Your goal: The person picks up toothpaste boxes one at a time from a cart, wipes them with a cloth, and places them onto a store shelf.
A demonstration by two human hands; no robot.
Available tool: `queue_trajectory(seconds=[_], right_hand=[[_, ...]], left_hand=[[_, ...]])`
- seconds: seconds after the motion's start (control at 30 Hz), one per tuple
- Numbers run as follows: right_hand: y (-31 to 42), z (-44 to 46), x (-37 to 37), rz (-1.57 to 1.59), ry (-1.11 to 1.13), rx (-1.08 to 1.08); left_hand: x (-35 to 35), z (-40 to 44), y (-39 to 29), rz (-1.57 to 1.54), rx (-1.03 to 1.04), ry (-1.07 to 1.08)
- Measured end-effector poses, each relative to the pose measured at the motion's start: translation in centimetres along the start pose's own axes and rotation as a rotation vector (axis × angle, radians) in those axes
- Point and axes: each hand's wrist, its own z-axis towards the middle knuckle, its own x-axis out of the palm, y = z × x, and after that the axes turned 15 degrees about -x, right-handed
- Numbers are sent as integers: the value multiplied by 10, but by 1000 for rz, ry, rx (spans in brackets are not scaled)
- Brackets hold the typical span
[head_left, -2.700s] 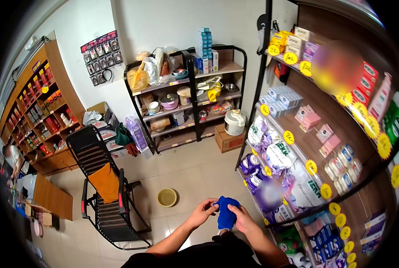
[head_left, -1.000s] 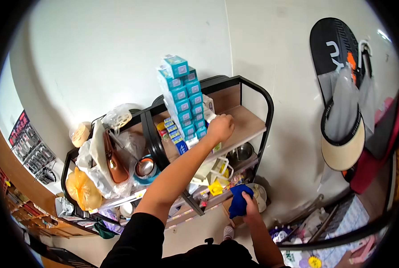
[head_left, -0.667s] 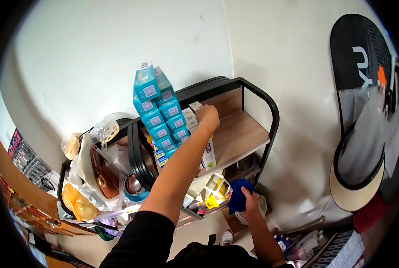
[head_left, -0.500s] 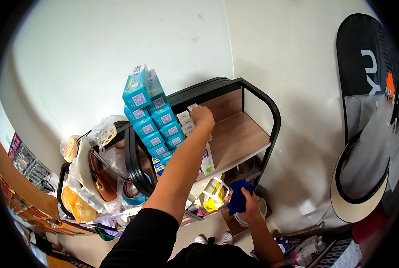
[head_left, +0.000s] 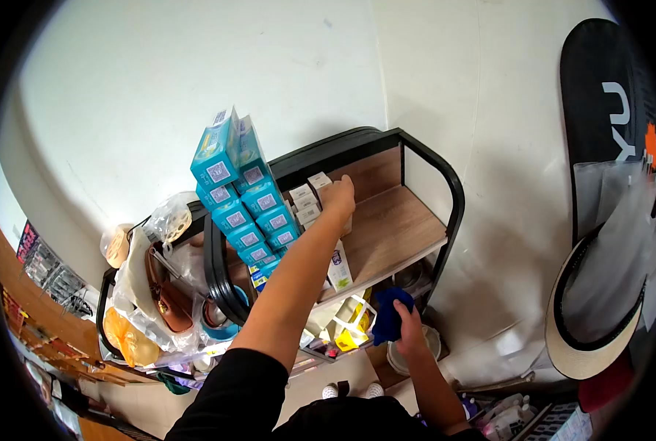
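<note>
My left hand (head_left: 338,196) reaches across the wooden shelf (head_left: 387,228) and is closed on a small white box (head_left: 319,180) at the back of a group of similar boxes. Its fingertips are partly hidden. Just left of it, more small white boxes (head_left: 306,206) stand in rows beside a tall stack of teal boxes (head_left: 247,202) with printed square codes. A taller white carton (head_left: 338,268) stands near the shelf's front edge, below my forearm. In front of the shelf, my right hand (head_left: 410,327) grips a bunched dark blue cloth (head_left: 392,316).
A black rail (head_left: 454,191) frames the shelf. Lower down sit a white basket (head_left: 343,323) with yellow items and a pale bucket (head_left: 429,345). Bags, including a brown one (head_left: 170,298), crowd the left rack. A sun visor (head_left: 600,353) and a black racket cover (head_left: 600,73) hang at right.
My left hand has shifted slightly right and the white box at it shows more of its side. My right hand and the blue cloth have moved slightly. The view has shifted a little.
</note>
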Motion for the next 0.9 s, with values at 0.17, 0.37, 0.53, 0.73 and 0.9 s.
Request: queue_trajectory(seconds=[0.17,0.37,0.53,0.73,0.9], right_hand=[[26,3,2,-70,-4,-197],[79,-21,-5,-548,-195,-661],[125,-72,17,-733,-132,-1064],[123,-156,54,-1104,219,-1230],[63,-219,94,-1307,319,-1135]], left_hand=[[-46,-52,-33,-214,137,-23],[-110,-147,-18,-571,377,2],[-112,-211,35,-1202,582,429],[-85,-267,98,-1683,407,1034],[-61,-311,132,-2022,386,1072]])
